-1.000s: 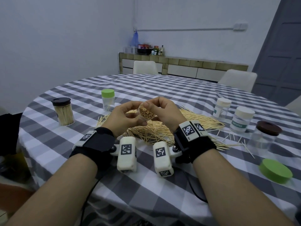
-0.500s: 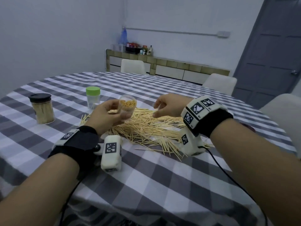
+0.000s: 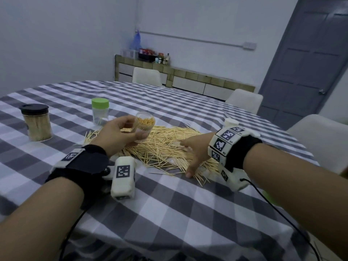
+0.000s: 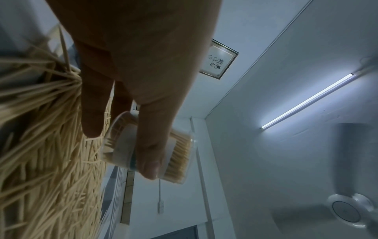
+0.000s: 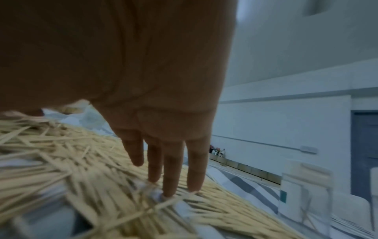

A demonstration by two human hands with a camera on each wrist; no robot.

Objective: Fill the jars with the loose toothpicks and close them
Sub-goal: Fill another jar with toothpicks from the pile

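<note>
My left hand (image 3: pixel 122 133) grips a small clear jar (image 3: pixel 144 127) packed with toothpicks, lidless, held just above the left end of the toothpick pile (image 3: pixel 162 146). The left wrist view shows my fingers (image 4: pixel 151 145) curled round that jar (image 4: pixel 175 153). My right hand (image 3: pixel 194 153) is spread flat over the right part of the pile, thumb on the cloth. In the right wrist view its straight fingers (image 5: pixel 174 169) touch the loose toothpicks (image 5: pixel 71 161) and hold nothing.
A black-lidded jar full of toothpicks (image 3: pixel 36 122) and a green-lidded clear jar (image 3: pixel 100 111) stand at the left. A white-lidded jar (image 3: pixel 230 122) peeks out behind my right wrist. Checked cloth covers the round table (image 3: pixel 169 213); white chairs stand beyond it.
My right hand let go of the jar, swung right and came down flat on the pile. The left hand keeps the jar and lowered it a little. My view turned right.
</note>
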